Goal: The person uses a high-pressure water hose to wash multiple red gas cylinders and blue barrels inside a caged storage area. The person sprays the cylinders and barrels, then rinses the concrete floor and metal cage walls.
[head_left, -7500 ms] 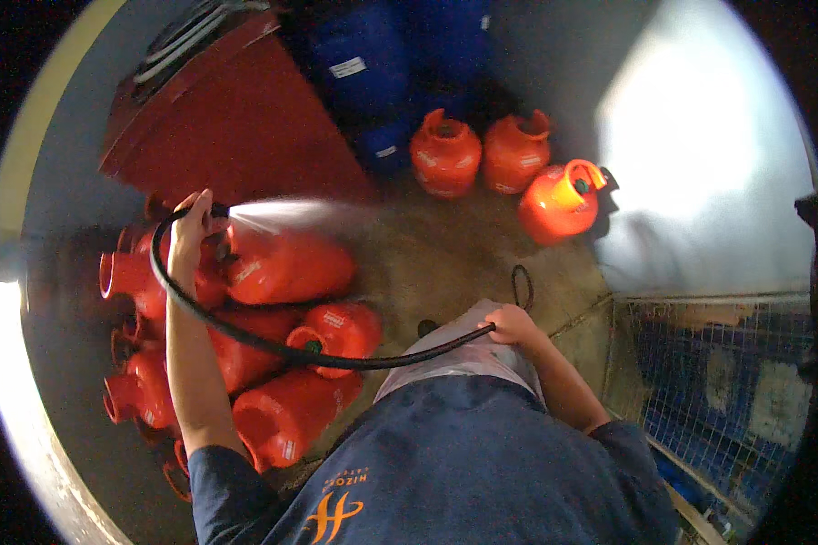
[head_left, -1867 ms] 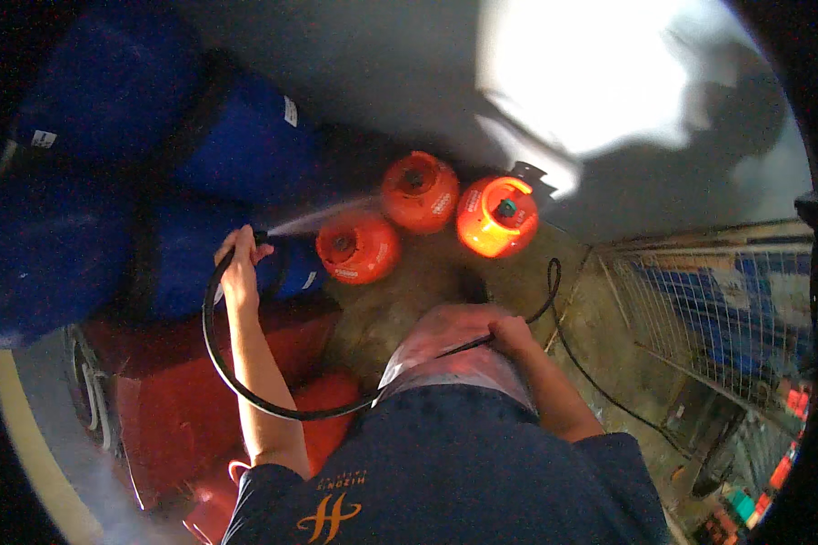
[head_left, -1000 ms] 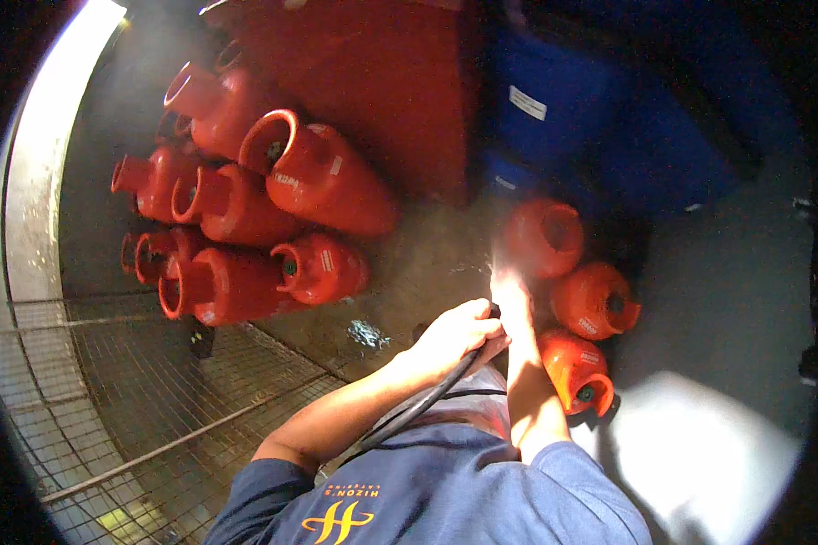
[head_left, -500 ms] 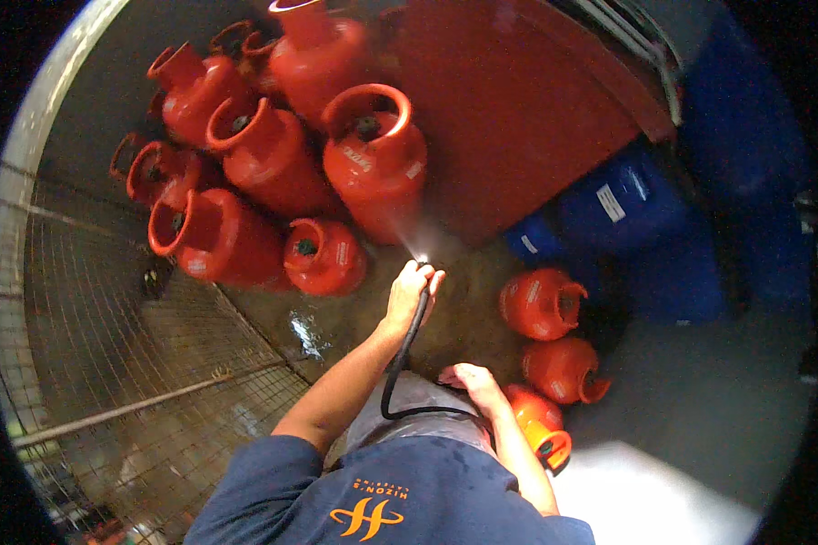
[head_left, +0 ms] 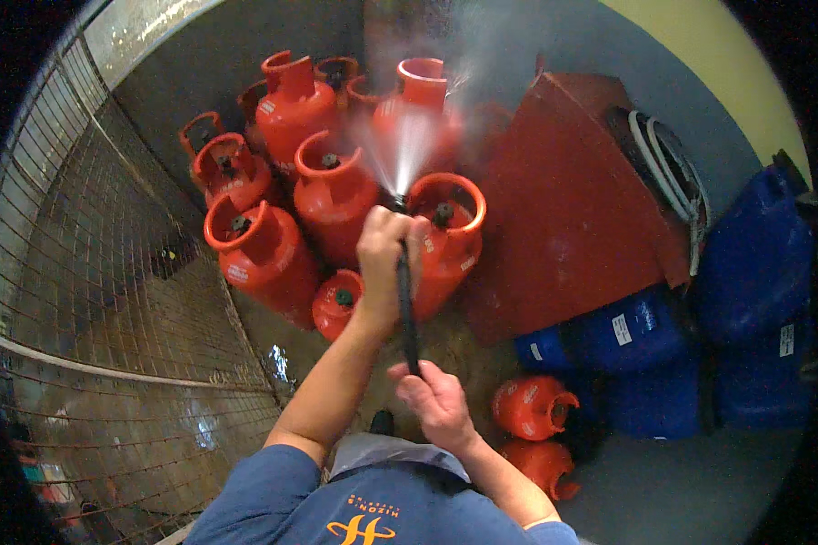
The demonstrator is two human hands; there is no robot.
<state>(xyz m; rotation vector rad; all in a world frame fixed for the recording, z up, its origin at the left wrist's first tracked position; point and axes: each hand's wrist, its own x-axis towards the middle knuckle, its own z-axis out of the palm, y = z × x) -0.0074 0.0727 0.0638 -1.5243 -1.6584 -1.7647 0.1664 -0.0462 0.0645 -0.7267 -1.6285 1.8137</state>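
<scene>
My left hand (head_left: 387, 259), arm stretched forward, is closed round the nozzle end of a black hose (head_left: 409, 318). White water spray (head_left: 411, 156) fans out from the tip onto a red gas cylinder (head_left: 420, 113) at the back and the wall behind it. Lower down, my right hand (head_left: 438, 401) closes on the same hose; the hose beyond it is hidden. Just right of my left hand stands another red cylinder (head_left: 441, 245), partly covered by the hand. To the left is a red cylinder (head_left: 336, 195) with a collar round its valve.
More upright cylinders (head_left: 262, 259) crowd the left back, beside a wire mesh fence (head_left: 109, 300). A red panel (head_left: 573, 218) leans at the right, near coiled pale hose (head_left: 668, 168) and blue drums (head_left: 641, 331). Two cylinders (head_left: 527, 406) lie on their sides at the right.
My left hand has raised the nozzle forward, and the spray is wider and reaches the back cylinders. My right hand has come up from my lap onto the hose. The view has tilted up.
</scene>
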